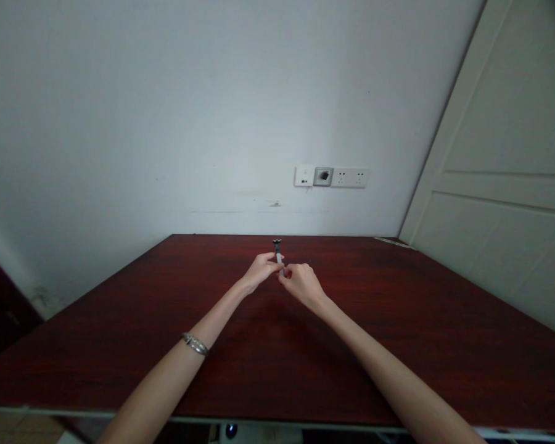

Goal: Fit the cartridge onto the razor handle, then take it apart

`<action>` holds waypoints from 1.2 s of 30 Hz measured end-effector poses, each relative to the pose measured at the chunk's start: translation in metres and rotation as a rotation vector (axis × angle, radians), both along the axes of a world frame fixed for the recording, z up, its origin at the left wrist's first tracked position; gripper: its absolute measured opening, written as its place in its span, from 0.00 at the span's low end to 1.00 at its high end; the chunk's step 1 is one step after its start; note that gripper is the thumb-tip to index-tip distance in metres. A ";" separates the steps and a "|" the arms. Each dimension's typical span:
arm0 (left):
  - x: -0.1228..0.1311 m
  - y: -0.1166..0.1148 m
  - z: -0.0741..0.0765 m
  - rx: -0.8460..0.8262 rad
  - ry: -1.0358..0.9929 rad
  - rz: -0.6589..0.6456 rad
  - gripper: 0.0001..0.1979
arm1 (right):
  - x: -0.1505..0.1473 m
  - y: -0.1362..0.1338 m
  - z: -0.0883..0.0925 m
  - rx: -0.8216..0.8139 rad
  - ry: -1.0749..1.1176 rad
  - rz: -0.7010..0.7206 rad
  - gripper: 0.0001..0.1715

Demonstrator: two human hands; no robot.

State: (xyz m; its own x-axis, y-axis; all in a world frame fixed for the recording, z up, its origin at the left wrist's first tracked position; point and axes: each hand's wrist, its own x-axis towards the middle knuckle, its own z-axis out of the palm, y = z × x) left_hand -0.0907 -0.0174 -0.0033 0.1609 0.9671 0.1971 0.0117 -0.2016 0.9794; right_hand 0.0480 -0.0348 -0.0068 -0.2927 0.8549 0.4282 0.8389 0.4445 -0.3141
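Observation:
Both hands meet over the middle of the table around a slim tool (279, 258). It has a pale handle and a dark, wider T-shaped head that points away from me; its exact kind is too small to tell. My left hand (261, 269) is closed on the handle from the left, with fingers and thumb pinching it below the head. From the right, my right hand (302, 280) is closed in a pinch at the handle's near end. The fingertips cover part of the lower handle.
Under my arms spreads a dark red wooden table (134, 308), its far edge against a white wall. Sockets and switch plates (350, 178) are on that wall. A pale panelled door (499, 203) stands along the right. A bracelet (195, 343) circles my left forearm.

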 end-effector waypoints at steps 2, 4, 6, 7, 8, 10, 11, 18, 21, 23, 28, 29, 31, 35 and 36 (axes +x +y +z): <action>0.000 -0.003 0.000 -0.007 -0.014 0.007 0.13 | -0.001 -0.002 0.000 0.000 -0.005 0.005 0.16; 0.000 -0.005 0.000 -0.014 -0.014 0.021 0.12 | 0.000 -0.004 0.001 -0.002 -0.007 0.039 0.17; -0.001 -0.005 0.000 -0.011 -0.002 0.049 0.11 | 0.006 -0.002 0.004 -0.010 0.001 0.095 0.20; -0.002 -0.005 0.000 -0.013 0.005 0.059 0.11 | 0.010 0.000 0.005 -0.014 0.011 0.109 0.22; -0.003 -0.005 0.000 -0.022 0.012 0.062 0.12 | 0.016 0.003 0.007 -0.017 0.024 0.107 0.23; -0.004 -0.006 0.000 -0.061 0.014 0.043 0.13 | 0.027 0.013 0.010 -0.010 0.046 0.040 0.25; -0.004 -0.006 0.001 -0.085 0.011 0.028 0.14 | 0.033 0.019 0.010 -0.002 0.045 -0.005 0.25; -0.006 -0.012 0.008 -0.155 0.010 0.016 0.12 | 0.048 0.060 -0.001 -0.062 -0.171 0.102 0.13; -0.008 -0.011 0.006 -0.168 0.020 0.012 0.12 | 0.045 0.068 -0.007 -0.093 -0.230 0.201 0.13; -0.009 -0.010 0.004 -0.167 0.026 0.012 0.12 | 0.043 0.070 -0.010 -0.098 -0.238 0.243 0.13; -0.011 -0.008 -0.001 -0.164 0.052 0.008 0.12 | 0.039 0.071 -0.014 -0.097 -0.229 0.275 0.14; -0.011 -0.008 -0.001 -0.163 0.051 0.004 0.12 | 0.038 0.071 -0.015 -0.098 -0.227 0.279 0.14; -0.011 -0.008 -0.001 -0.161 0.046 -0.004 0.13 | 0.037 0.071 -0.016 -0.097 -0.224 0.294 0.14; -0.011 -0.007 -0.003 -0.174 0.059 -0.012 0.13 | 0.034 0.072 -0.022 -0.075 -0.220 0.287 0.14; -0.011 -0.007 -0.003 -0.180 0.067 -0.012 0.13 | 0.034 0.072 -0.024 -0.074 -0.225 0.282 0.14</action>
